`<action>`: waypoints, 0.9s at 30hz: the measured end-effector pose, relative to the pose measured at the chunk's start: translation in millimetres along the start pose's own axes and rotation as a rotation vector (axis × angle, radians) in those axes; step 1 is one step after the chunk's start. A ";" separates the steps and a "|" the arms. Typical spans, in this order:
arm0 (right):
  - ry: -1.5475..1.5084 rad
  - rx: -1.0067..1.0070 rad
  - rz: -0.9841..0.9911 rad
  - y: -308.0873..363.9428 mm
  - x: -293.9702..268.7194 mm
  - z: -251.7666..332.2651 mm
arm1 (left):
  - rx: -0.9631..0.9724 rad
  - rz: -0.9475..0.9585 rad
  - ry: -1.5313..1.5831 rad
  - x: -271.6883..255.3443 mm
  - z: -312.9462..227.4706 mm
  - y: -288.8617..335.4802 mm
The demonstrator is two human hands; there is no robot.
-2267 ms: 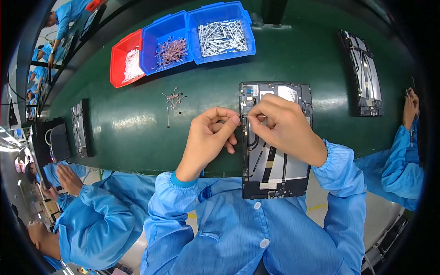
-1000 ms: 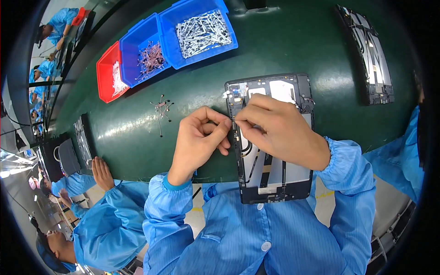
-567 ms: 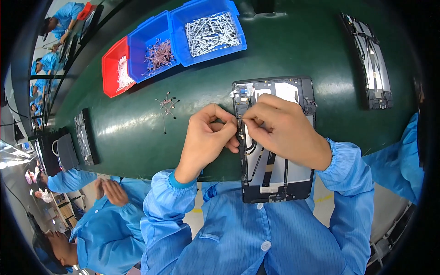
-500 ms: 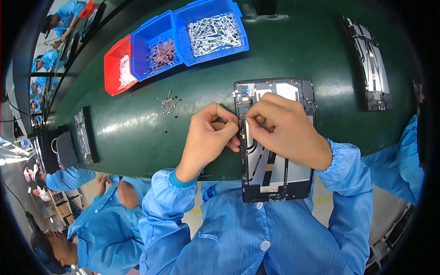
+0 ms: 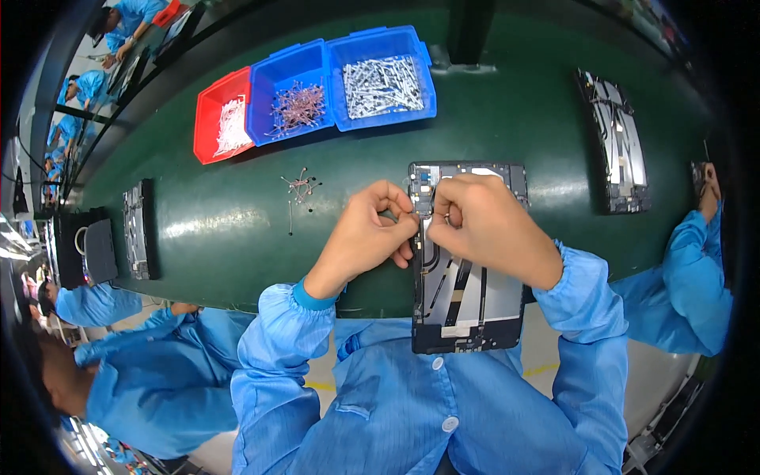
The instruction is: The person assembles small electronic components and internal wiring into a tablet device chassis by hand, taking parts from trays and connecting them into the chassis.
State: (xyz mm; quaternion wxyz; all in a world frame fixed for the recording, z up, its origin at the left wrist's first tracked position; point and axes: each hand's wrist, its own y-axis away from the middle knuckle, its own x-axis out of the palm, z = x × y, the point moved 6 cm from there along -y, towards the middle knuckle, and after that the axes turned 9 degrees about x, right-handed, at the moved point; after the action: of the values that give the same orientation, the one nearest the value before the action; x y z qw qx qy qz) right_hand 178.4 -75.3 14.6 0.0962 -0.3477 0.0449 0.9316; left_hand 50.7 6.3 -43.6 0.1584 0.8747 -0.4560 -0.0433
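Note:
In front of me lies an opened tablet (image 5: 495, 293), its back off, showing silvery battery panels, black flex strips and small circuit parts; its near end overhangs the table edge. My left hand (image 5: 368, 233) is pinched at the tablet's left edge, near the upper part. Across the tablet's upper half my right hand (image 5: 487, 226) is also closed, thumb and fingertips pressed together close to the left fingertips. Whatever either pinch holds is too small to make out. A loose cluster of thin reddish-brown wires (image 5: 302, 187) with dark ends lies to the left of my hands.
At the back stand a red bin (image 5: 207, 119) of white pieces, a blue bin (image 5: 265, 87) of wires and a blue bin (image 5: 384, 39) of white-and-black strips. More opened tablets lie far right (image 5: 621, 142) and left (image 5: 137, 229). Co-workers sit on both sides.
The whole view has shifted slightly. Both my hands stay pinched at the tablet's upper left edge, the right one a little more upright. A co-worker's hand with a device now shows at far right.

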 end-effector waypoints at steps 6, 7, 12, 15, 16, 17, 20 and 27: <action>0.122 -0.048 -0.228 -77.6 -54.6 11.8 | 0.046 0.048 0.018 -2.5 12.0 -3.2; 0.133 -0.054 -0.240 -88.4 -51.3 9.0 | 0.062 0.071 0.032 -2.3 12.0 -2.7; 0.800 -0.465 -0.313 -126.0 -3.5 21.8 | 0.063 0.152 0.075 -5.9 4.8 -0.5; 0.860 -0.418 -0.265 -144.8 12.1 15.9 | 0.100 0.125 0.089 -11.6 3.2 -3.4; 0.868 -0.382 -0.211 -149.7 16.0 14.1 | 0.105 0.119 0.090 -13.3 3.0 -3.7; 0.870 -0.390 -0.210 -151.7 17.8 15.1 | 0.123 0.093 0.086 -16.3 2.1 -4.3; 0.786 -0.267 -0.148 -157.9 13.0 5.9 | 0.143 0.055 0.080 -20.3 -0.3 -7.3; 0.793 -0.268 -0.150 -163.6 11.6 3.4 | 0.164 -0.004 0.073 -27.4 0.2 -7.6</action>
State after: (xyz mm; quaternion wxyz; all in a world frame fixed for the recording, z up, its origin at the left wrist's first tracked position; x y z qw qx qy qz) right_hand 202.1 86.8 6.8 0.0931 -0.6908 -0.0687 0.7138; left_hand 40.7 32.6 -48.1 0.1025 0.8867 -0.4501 0.0258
